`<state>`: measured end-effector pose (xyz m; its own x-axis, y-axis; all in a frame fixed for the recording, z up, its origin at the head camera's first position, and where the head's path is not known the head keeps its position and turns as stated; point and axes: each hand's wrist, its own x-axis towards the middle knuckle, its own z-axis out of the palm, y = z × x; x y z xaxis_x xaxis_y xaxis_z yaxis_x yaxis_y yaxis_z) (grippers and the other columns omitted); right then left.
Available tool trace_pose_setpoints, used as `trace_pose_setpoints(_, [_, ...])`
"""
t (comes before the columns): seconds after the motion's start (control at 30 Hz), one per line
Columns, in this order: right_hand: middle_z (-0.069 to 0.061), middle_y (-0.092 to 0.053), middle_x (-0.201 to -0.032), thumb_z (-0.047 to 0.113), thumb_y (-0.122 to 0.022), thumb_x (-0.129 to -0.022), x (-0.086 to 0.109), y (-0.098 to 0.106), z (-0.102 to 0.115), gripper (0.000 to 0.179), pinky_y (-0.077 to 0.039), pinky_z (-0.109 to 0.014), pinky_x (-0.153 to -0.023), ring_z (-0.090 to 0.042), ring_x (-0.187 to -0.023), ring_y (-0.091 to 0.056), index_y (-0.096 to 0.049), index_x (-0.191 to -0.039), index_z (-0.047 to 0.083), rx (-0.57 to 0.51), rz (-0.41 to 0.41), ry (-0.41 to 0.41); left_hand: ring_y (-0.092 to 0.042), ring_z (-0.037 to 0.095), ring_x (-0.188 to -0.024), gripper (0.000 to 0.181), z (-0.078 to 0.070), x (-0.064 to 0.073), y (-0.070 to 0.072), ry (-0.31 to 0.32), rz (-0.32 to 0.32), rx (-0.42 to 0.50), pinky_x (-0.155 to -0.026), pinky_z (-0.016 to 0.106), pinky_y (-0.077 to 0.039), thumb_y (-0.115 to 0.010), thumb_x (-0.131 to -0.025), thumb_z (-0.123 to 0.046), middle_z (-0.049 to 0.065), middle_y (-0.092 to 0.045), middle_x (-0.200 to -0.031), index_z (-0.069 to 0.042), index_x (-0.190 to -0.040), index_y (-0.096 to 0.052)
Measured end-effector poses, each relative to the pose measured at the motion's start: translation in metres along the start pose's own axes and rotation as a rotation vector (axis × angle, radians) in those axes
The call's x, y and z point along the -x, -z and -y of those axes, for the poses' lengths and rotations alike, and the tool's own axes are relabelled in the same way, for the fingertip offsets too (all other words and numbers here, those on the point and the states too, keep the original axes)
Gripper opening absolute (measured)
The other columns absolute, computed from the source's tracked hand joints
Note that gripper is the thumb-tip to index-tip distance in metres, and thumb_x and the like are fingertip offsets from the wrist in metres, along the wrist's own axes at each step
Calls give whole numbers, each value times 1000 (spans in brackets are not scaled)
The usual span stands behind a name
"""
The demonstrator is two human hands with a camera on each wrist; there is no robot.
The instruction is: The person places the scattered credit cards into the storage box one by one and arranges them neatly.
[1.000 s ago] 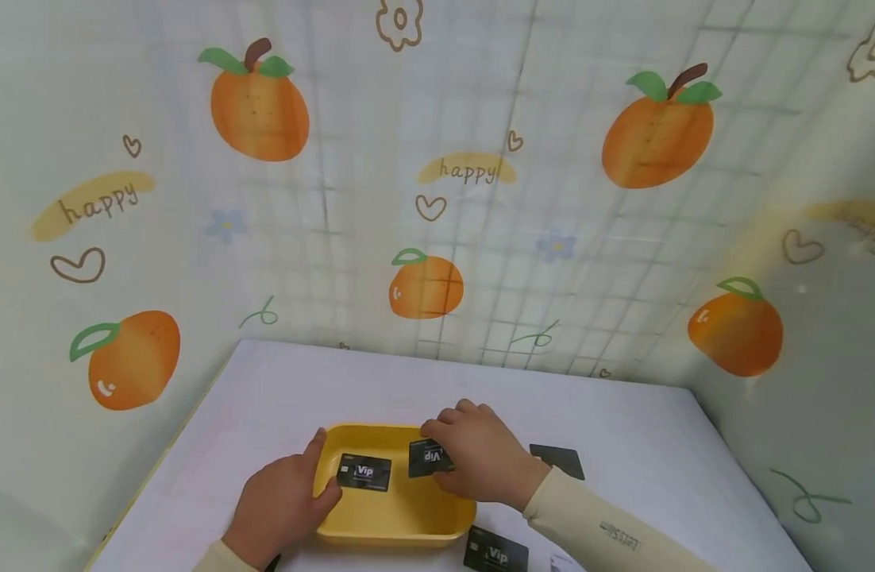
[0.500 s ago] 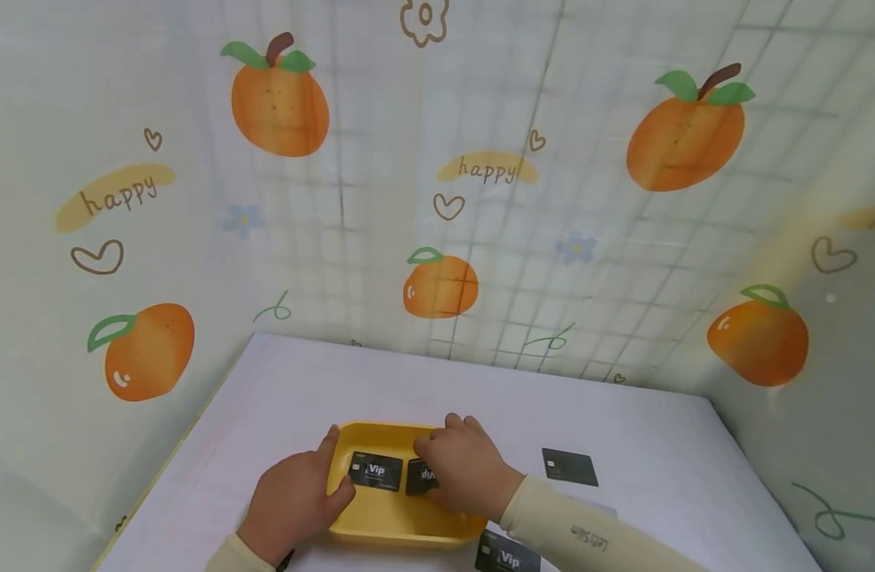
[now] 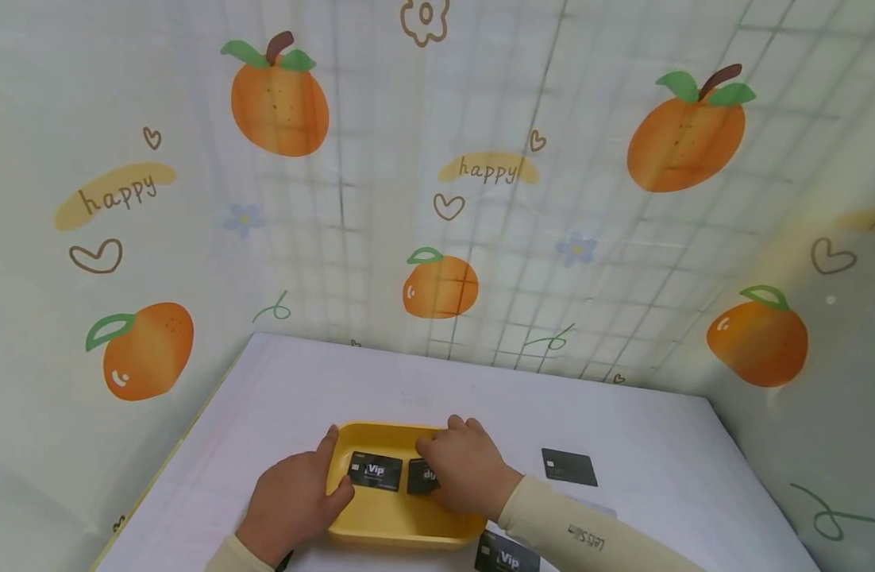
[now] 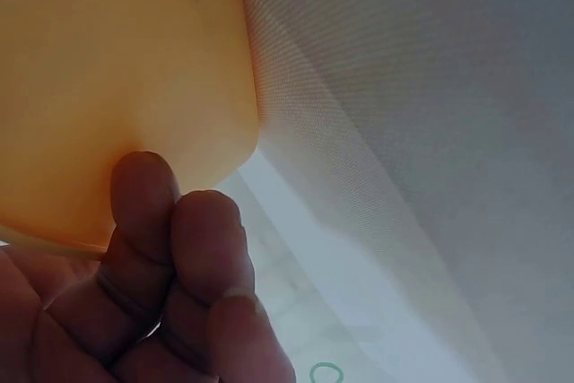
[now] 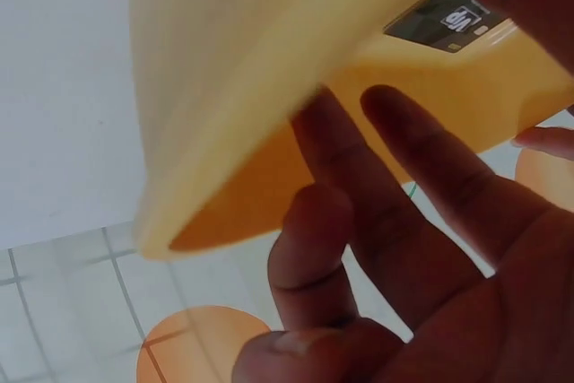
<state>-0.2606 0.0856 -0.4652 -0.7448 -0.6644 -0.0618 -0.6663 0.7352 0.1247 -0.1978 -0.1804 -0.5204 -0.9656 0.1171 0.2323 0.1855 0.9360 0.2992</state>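
Note:
My left hand (image 3: 291,500) grips the left side of the shallow yellow tray (image 3: 366,524), thumb over the rim. Its curled fingers press the outer wall in the left wrist view. Inside the tray lies a black VIP card (image 3: 375,471), its print upright in the head view. To the right of it, a second black VIP card (image 3: 419,477), print upside down, is held low in the tray by my right hand (image 3: 469,469). That hand covers the card's right part. In the right wrist view several right-hand fingers (image 5: 395,213) reach over the tray rim.
A dark card (image 3: 569,467) lies on the white table (image 3: 380,381) right of the tray. Another black VIP card (image 3: 507,554) is at the front, below the tray's right corner. A pale flat thing (image 3: 587,505) shows partly behind the right sleeve. Patterned curtains (image 3: 337,262) surround the table.
My right hand has lowered the second card toward the tray floor and leftward, up close to the first card. The head view has shifted slightly. My left hand keeps its grip on the tray.

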Motion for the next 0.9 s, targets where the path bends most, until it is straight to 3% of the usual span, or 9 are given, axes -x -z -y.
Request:
trace_pose_setpoints(0.27, [9,-63,-83,44,-92,-76,7,0,-5,43,-35,-37,-67,-19,-75,-42,-74,-108,23,-2,-8,1,-44,9,-52,75,-4,2,1,-21,-11,-9,-46,34,-39,-70,-93,-45,-8,-46,-60,-7,-154,-53])
trace_pose_setpoints(0.47, [5,-71,-97,50,-89,-79,24,16,-15,52,-41,-37,-68,-18,-79,-47,-76,-120,20,-55,-97,-24,-43,10,-52,75,-6,3,4,-2,21,-16,-47,34,-39,-68,-94,-46,-8,-44,-60,-7,-156,-51])
trace_pose_setpoints(0.73, [8,-74,-111,52,-89,-80,72,21,-43,53,-52,-39,-77,-14,-88,-57,-75,-123,24,-152,-257,-174,-46,10,-55,76,-2,2,-1,-1,33,-20,-50,35,-42,-68,-94,-46,-8,-46,-61,-8,-157,-49])
trace_pose_setpoints(0.9, [13,-72,-106,50,-91,-78,104,11,-58,53,-53,-37,-79,-10,-90,-59,-74,-122,25,-234,-232,-289,-47,10,-57,77,0,3,-6,14,48,-21,-51,35,-44,-67,-94,-48,-8,-47,-63,-10,-159,-48])
